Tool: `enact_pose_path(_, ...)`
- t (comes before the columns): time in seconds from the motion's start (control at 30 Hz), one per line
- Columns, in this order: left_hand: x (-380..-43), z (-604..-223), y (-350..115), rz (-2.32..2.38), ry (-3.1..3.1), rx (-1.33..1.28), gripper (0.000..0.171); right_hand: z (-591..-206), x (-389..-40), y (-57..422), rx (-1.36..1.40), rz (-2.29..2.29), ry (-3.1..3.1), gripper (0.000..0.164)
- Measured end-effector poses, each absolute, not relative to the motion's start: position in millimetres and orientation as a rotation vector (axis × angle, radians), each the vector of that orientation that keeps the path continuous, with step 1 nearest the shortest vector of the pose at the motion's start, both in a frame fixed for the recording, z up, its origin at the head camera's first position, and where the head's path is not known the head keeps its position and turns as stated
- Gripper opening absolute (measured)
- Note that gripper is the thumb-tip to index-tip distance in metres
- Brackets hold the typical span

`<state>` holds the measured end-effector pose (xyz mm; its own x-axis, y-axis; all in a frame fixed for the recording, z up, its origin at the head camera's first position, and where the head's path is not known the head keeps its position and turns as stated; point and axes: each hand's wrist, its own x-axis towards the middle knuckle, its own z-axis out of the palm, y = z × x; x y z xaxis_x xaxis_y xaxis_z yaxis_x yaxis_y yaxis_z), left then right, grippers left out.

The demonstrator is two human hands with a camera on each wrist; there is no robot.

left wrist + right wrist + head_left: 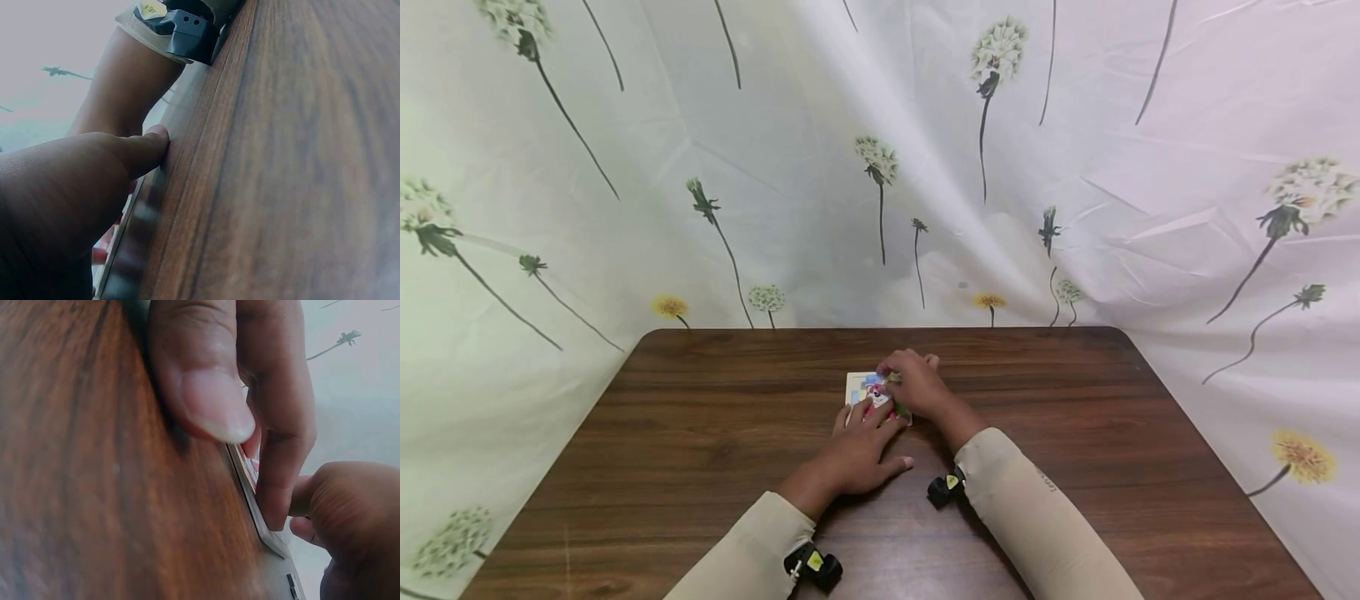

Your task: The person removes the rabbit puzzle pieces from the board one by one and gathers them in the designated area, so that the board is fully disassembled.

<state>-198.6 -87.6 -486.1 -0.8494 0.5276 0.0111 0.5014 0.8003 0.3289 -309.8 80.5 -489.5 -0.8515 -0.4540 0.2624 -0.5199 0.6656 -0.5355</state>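
Note:
A flat square picture board (853, 387) with a pale frame and a colourful cartoon figure lies on the table, partly hidden by both hands. My left hand (859, 457) rests across its near side, fingers spread and thumb held out to the right. In the left wrist view the left thumb (149, 150) reaches down at the tabletop. My right hand (914, 385) arches over the board's upper right part, fingertips on a small yellowish patch. The right wrist view shows one finger (278, 487) pressing down at the board's edge, the thumb apart from it.
The brown wood-grain table (715, 450) spreads around the board on all sides. A pale curtain (820, 200) printed with dandelions hangs behind and beside it. Black wrist devices (814, 567) are strapped at both beige sleeves (1037, 508).

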Motion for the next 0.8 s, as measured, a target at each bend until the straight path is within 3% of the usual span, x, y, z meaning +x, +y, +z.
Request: enact_pose_path(0.8, -199.2, -490.0, -88.9, 0.527, 2.893, 0.834, 0.063, -492.5, -310.1, 86.0, 0.781, 0.994, -2.814, 0.020)
